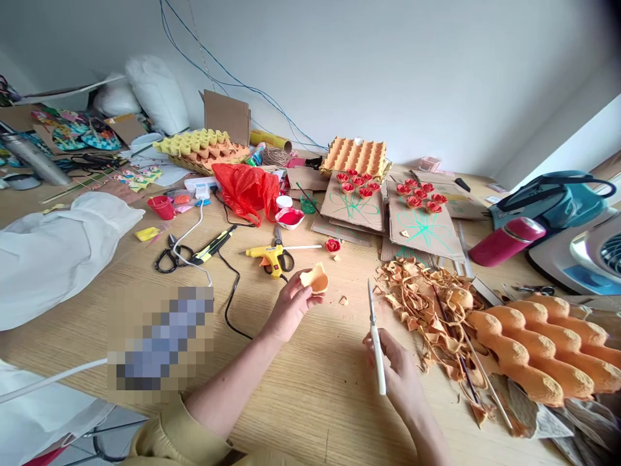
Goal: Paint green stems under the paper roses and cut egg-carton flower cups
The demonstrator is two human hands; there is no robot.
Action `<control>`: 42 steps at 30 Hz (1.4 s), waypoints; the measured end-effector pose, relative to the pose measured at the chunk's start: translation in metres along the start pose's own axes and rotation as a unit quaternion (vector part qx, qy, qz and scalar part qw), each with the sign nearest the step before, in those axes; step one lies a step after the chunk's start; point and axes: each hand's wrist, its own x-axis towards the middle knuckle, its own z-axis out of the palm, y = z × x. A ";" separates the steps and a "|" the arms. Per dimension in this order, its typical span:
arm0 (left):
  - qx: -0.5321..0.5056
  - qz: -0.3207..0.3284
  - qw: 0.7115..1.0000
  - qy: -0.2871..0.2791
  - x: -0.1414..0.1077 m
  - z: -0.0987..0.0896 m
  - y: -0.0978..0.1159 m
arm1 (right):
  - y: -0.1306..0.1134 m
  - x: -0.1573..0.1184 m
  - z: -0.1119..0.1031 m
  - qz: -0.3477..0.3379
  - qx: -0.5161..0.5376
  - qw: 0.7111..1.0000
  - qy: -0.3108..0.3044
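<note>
Between the fingers of my left hand (291,307) is an orange egg carton cup (317,279), its opening facing me and its rim cut uneven. My right hand (398,366) grips white-handled scissors (376,349), whose blades point away from me and look closed. A gap of bare table lies between the scissors and the cup. Small orange scraps (343,300) sit on the wood nearby. To the right of the scissors spreads a heap of carton trimmings (412,298), and beyond it is an orange egg tray (538,343) turned bumps up.
A yellow glue gun (272,257) lies past my left hand, near a single red flower (332,245) and a dish of red paint (290,218). Cardboard sheets (356,210) bear several red flowers. A pink bottle (507,241) lies at right; black-handled scissors (167,257) are at left.
</note>
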 end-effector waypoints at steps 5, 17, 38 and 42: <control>-0.052 0.003 0.997 0.052 0.006 -0.002 0.004 | -0.017 0.011 0.006 0.034 -0.267 0.963 -0.022; -0.137 -0.025 0.986 0.093 0.006 0.002 0.012 | -0.039 0.032 -0.022 0.118 -0.451 0.884 -0.028; -0.093 -0.072 0.988 0.101 0.006 -0.002 0.005 | -0.037 0.049 -0.048 0.214 -0.493 0.841 -0.055; -0.057 -0.105 0.990 0.072 0.005 -0.001 0.004 | -0.032 0.015 -0.053 0.221 -0.495 0.839 -0.048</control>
